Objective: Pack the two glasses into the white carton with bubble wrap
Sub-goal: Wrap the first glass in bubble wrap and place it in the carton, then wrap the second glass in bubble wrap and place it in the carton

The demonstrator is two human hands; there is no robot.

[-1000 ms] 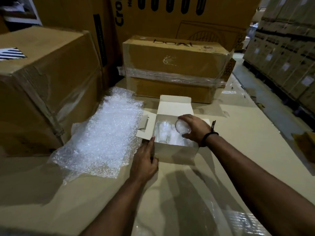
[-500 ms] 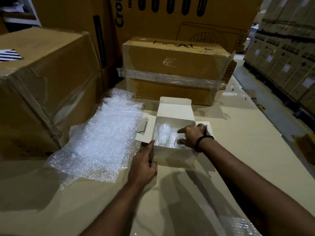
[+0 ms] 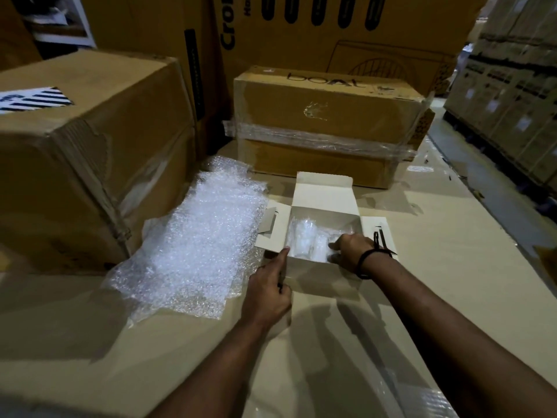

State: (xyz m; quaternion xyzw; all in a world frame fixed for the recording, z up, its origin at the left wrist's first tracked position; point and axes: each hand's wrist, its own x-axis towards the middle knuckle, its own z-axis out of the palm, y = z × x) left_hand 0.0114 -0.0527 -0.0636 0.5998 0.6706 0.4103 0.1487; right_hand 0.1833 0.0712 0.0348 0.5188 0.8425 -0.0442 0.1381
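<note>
Reaching down into the open white carton [image 3: 324,194], the right hand [image 3: 351,251] has its thumb and fingers at the right end of the wrapped glasses [image 3: 304,241]. The glasses lie inside the carton as soft white lumps of bubble wrap (too blurry to count for sure). The right hand touches the wrap, but I cannot tell if it is gripping it or only pushing on it. A black band [image 3: 366,260] goes round that wrist.

The left hand [image 3: 268,285] is outside the carton, at its near left corner. Its pointing finger is straight and lies up along that corner, touching the rim. It holds nothing. The two hands are apart, one on each side of the carton, with the wrapped glasses between them.

The carton sits on the worktop [image 3: 422,282] with its lid standing up at the back and its side flaps spread out. A loose sheet of bubble wrap [image 3: 196,245] lies flat just to the left, touching the left flap. A big brown box [image 3: 75,161] stands at the far left, and a taped boAt box [image 3: 325,122] stands behind the carton.
</note>
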